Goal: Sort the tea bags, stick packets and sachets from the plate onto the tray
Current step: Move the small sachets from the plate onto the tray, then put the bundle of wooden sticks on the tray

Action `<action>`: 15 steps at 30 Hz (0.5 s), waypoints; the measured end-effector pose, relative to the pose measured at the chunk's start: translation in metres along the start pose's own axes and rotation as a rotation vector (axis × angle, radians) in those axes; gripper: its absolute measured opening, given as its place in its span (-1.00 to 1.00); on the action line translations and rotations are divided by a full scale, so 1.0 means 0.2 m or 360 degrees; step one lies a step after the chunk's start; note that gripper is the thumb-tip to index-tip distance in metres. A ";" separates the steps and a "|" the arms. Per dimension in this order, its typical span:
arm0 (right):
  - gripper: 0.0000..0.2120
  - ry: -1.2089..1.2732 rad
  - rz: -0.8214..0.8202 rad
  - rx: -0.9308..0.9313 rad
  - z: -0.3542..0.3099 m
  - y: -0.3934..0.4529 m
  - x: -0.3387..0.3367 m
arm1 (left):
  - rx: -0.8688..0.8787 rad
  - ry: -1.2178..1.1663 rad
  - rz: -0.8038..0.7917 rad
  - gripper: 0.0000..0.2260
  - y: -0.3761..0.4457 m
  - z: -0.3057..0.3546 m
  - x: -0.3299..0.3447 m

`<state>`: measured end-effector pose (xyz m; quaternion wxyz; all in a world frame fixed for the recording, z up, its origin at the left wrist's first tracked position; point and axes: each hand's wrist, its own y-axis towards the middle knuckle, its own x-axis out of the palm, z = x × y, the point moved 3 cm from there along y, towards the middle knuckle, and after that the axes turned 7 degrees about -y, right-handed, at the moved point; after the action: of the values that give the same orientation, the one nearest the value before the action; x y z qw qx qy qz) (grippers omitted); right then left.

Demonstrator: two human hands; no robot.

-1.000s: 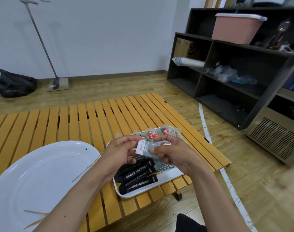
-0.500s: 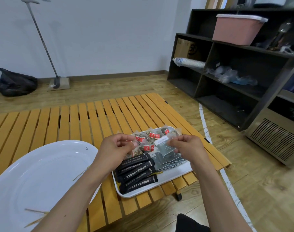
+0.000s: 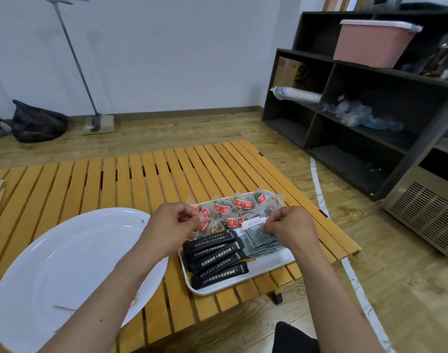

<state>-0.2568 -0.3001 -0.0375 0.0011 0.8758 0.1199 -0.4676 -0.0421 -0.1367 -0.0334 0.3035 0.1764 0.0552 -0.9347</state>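
Note:
A white tray [image 3: 268, 267] sits at the right end of the slatted table. It holds tea bags [image 3: 239, 203] with red tags at its far side, black stick packets [image 3: 215, 261] at the near left and a pile of grey sachets [image 3: 258, 238] at the right. My left hand [image 3: 169, 228] hovers at the tray's left edge, fingers curled, pinching what looks like a tea bag at the edge of that cluster. My right hand [image 3: 291, 228] pinches the top grey sachet on the pile. The large white plate [image 3: 65, 263] at the left holds only a few thin strands.
The yellow slatted table [image 3: 141, 179] ends just right of the tray. A black shelf unit [image 3: 370, 123] with a pink bin [image 3: 373, 43] stands at the right, beside a vented metal unit [image 3: 426, 212]. A mop [image 3: 75, 62] and a black bag [image 3: 37, 121] are by the far wall.
Both hands held a grey sachet together above the tray. They have separated: the right lowered the sachet onto the grey pile, and the left moved to the tea bag cluster.

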 end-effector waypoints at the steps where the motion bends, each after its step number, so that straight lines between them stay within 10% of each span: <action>1: -0.86 0.0020 0.0055 -0.0065 -0.03 -0.01 0.00 | 0.0031 0.0118 0.0009 -0.95 0.00 -0.01 -0.05; 5: -0.89 0.0232 0.0129 -0.0624 -0.27 -0.18 0.06 | 0.0012 0.0419 0.0045 -0.91 -0.02 -0.06 -0.29; 15: -0.78 -0.0459 -0.0754 -0.1510 -0.73 -0.69 0.54 | -0.0329 0.0741 -0.0087 -0.75 -0.14 -0.30 -0.55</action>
<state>-0.1097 -0.1263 -0.0290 0.3068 0.6553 0.5101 -0.4650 0.0422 -0.0409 -0.0484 0.2735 0.3535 0.2235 -0.8662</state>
